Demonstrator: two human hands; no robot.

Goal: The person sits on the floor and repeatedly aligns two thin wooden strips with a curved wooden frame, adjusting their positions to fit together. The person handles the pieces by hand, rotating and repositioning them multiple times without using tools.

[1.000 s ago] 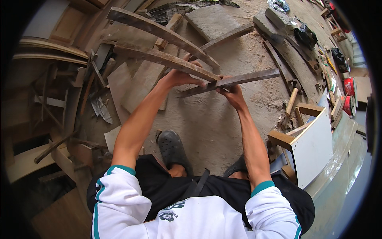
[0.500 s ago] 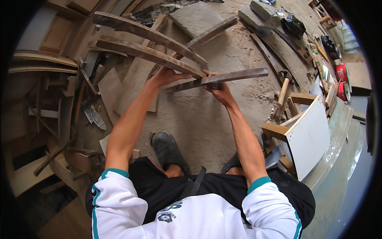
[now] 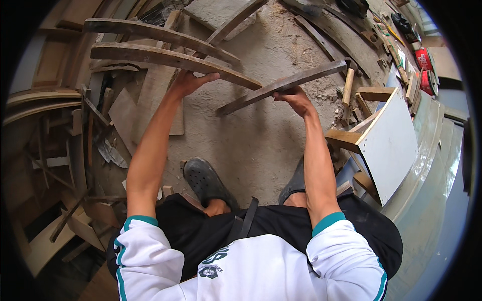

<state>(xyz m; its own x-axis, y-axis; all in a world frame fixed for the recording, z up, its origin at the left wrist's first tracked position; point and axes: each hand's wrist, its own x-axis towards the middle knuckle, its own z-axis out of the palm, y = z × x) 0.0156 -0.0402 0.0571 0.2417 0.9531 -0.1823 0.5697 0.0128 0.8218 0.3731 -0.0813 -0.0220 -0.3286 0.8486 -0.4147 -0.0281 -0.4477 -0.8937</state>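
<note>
My left hand (image 3: 190,83) grips a long, weathered wooden strip (image 3: 150,56) from below, its thumb stretched along the near side. Behind it runs a second, similar strip (image 3: 160,34), roughly parallel, with a third wooden strip (image 3: 228,26) slanting across near its right part. Whether these are joined, I cannot tell. My right hand (image 3: 296,99) is closed around a shorter wooden bar (image 3: 306,78), held at a slant rising to the right. The right end of the left-hand strip meets or overlaps this bar in view; contact is unclear.
A hammer with a wooden handle (image 3: 347,86) stands at the right, behind a white-panelled wooden frame (image 3: 389,148). Red cans (image 3: 424,59) are farther right. Scrap boards (image 3: 45,100) crowd the left side. A flat stone slab (image 3: 216,12) lies at the back.
My hands have moved apart: the left one leftward with its strip, the right one rightward with the bar. The bar now slants more steeply.
</note>
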